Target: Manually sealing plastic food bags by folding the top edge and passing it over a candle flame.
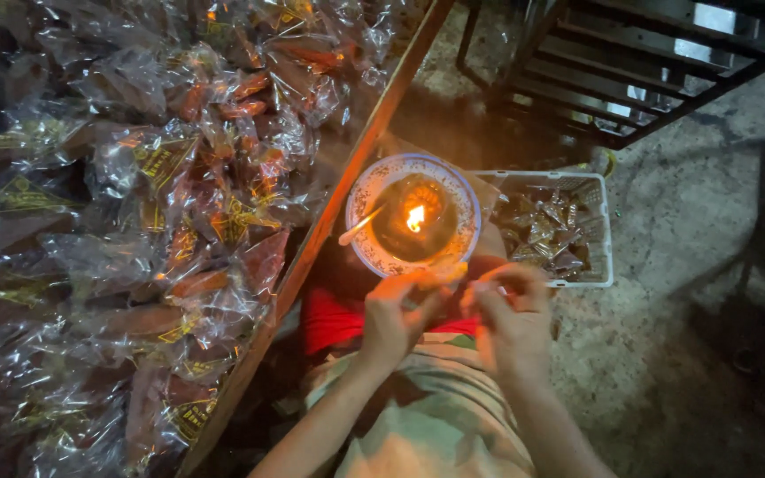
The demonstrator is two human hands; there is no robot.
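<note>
My left hand (pixel 393 317) and right hand (pixel 508 312) meet just below the middle of the frame, over my lap, and between them my fingers (pixel 427 281) pinch a small clear packet (pixel 450 273), its top edge held close to the lower rim of the bowl (pixel 365 190); both hands are clenched on it, thumb against fingertips. The bowl is round, with a speckled rim edged in blue, and it sits at the centre of the frame, a small flame (pixel 415 218) burning in its dark middle and a pale stick (pixel 359 227) leaning over its left rim. There is little open room here: the bowl is hemmed in on the left by a wooden edge (pixel 347 181) that runs on a slant from the top centre down to the lower left, and on the right it is just beside a white plastic basket (pixel 602 232). Past that wooden edge, the whole left half of the frame is a heap of wrapped packets (pixel 135 221), clear crinkled plastic over reddish-brown pieces, many bearing a yellow triangular label. The basket at centre right holds a smaller lot of the same shiny packets. The freest space is the bare concrete floor (pixel 666 354) on the right and lower right. In the upper right stands a dark metal rack (pixel 630 62) with slatted bars, well apart from my hands. A red cloth (pixel 334 320) lies across my lap under my wrists.
</note>
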